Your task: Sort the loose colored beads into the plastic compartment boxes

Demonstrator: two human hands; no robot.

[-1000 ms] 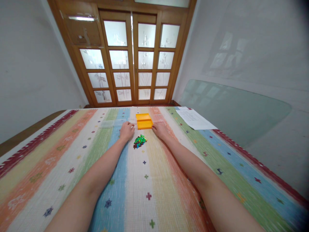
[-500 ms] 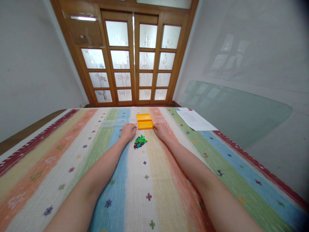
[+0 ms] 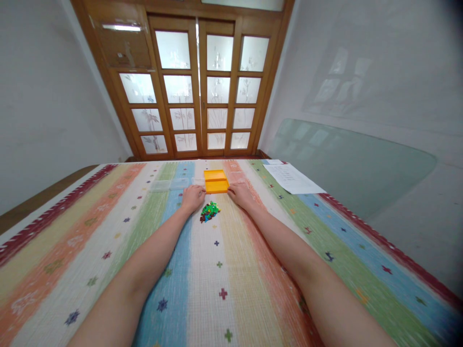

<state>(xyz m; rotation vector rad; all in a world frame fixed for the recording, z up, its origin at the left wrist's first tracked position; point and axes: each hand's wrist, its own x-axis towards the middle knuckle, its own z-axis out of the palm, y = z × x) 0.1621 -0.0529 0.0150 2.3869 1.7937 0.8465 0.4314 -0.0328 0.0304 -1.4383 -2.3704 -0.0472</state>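
Note:
A small heap of tiny coloured pieces [image 3: 210, 211], mostly green with some blue and red, lies on the striped cloth [image 3: 224, 270]. Just beyond it sits a shallow orange tray [image 3: 215, 181] with two compartments. My left hand [image 3: 193, 196] rests on the cloth to the left of the heap, fingers curled under; nothing shows in them. My right hand [image 3: 240, 193] lies at the tray's near right corner, fingers bent and close together, and I cannot make out anything in them.
Clear plastic trays [image 3: 170, 184] lie left of the orange tray. A printed sheet of paper [image 3: 291, 178] lies at the far right of the cloth. A glass pane [image 3: 347, 159] leans on the right wall. Wooden glazed doors [image 3: 197, 82] stand behind.
My left hand has shifted slightly right, toward the heap and the tray's near left corner. The right hand and the objects stay where they were.

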